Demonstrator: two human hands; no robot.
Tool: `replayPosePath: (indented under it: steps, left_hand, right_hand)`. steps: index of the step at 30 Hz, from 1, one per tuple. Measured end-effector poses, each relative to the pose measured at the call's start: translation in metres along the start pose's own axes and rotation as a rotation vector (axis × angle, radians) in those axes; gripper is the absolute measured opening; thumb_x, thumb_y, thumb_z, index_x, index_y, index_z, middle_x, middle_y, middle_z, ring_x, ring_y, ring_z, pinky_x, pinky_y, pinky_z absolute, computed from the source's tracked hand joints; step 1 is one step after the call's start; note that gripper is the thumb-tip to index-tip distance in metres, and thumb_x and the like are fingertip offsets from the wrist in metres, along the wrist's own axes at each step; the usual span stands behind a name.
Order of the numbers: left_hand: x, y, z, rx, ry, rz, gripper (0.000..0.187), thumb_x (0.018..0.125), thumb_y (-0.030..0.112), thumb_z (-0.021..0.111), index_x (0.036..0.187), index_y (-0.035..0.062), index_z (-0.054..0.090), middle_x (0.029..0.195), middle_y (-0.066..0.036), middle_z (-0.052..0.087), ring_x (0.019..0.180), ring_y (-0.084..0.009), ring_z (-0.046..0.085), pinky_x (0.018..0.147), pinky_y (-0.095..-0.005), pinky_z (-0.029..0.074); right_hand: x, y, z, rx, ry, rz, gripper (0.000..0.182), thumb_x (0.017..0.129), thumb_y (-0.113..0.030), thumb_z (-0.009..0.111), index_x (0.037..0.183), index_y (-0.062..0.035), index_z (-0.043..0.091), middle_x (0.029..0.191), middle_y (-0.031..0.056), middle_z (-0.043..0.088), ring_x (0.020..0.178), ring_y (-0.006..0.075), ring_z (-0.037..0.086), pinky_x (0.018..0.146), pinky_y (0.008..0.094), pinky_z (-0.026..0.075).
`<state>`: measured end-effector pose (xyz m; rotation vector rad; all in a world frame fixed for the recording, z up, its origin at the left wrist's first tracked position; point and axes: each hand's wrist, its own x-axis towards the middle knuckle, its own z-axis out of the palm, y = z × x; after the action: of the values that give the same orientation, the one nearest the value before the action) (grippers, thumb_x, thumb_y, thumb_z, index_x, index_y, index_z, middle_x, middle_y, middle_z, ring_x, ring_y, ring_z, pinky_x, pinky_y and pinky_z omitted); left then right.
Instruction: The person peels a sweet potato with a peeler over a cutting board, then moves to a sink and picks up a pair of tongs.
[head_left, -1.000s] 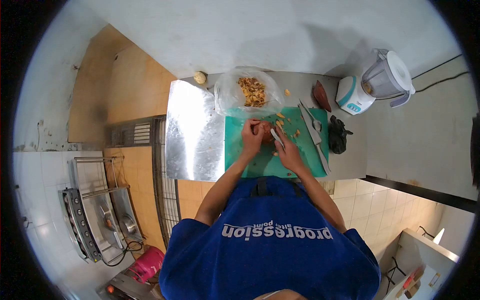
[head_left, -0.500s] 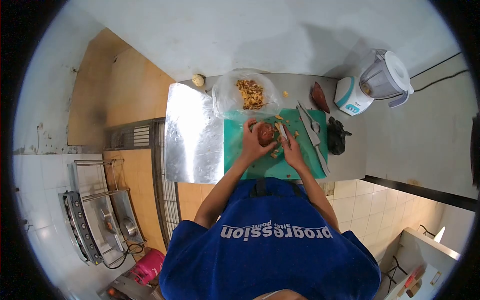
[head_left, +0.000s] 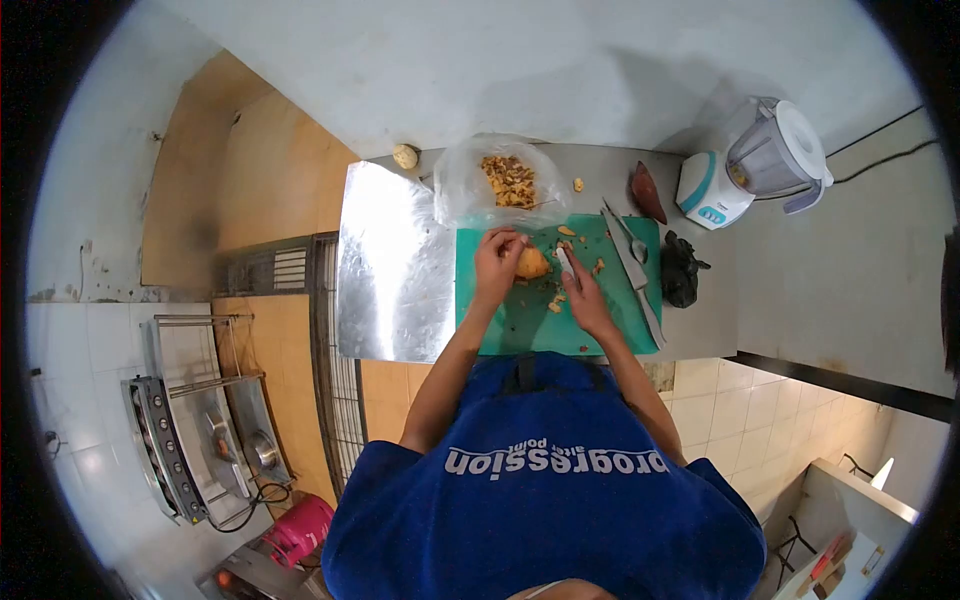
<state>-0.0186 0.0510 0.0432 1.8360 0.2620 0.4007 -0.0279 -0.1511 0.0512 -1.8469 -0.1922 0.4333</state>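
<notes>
A person in a blue apron printed "progression" [head_left: 555, 461] steadies a round, orange-brown peeled root [head_left: 532, 264] on a green plastic cutting board [head_left: 520, 325] atop the steel desk [head_left: 392, 265], left hand [head_left: 497, 262] clamped around it. The right hand [head_left: 583, 300] is closed on a small white-handled peeler [head_left: 567, 263] set just beside the root. With fingers so near the blade, a slip on the rounded surface could nick the left hand.

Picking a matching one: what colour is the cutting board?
Green, a teal shade; the cutting board shows best in the head view.
</notes>
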Motion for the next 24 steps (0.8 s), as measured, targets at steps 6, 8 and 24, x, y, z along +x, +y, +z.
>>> replayPosePath:
  steps: [6,8,24]
  left_hand:
    - [0.017,-0.030,0.014,-0.045,-0.011,-0.135,0.021,0.088,0.021,0.071,0.092,0.0003,0.071,0.091,-0.007,0.071,0.084,-0.0161,0.065,0.078,-0.0292,0.050]
    - [0.019,-0.019,0.016,-0.024,0.013,-0.146,0.020,0.088,0.020,0.070,0.088,0.0003,0.071,0.091,-0.008,0.071,0.083,-0.0153,0.064,0.077,-0.0293,0.050]
    - [0.016,-0.003,0.003,0.032,0.010,-0.299,0.036,0.073,0.027,0.081,0.095,0.0019,0.067,0.097,-0.013,0.067,0.088,-0.0287,0.067,0.080,-0.0366,0.053]
  right_hand:
    - [-0.001,-0.013,0.002,-0.115,-0.042,-0.103,0.052,0.104,-0.024,0.048,0.153,-0.0118,0.035,0.152,0.0145,0.043,0.138,0.0327,0.044,0.111,0.0399,0.036]
    - [-0.003,-0.012,0.004,-0.106,-0.039,-0.096,0.052,0.103,-0.020,0.049,0.153,-0.0135,0.036,0.152,0.0148,0.043,0.138,0.0325,0.044,0.112,0.0399,0.036]
    - [-0.002,-0.007,0.008,-0.107,-0.085,-0.074,0.051,0.104,-0.023,0.048,0.153,-0.0133,0.036,0.150,0.0185,0.046,0.138,0.0340,0.044,0.112,0.0415,0.035]
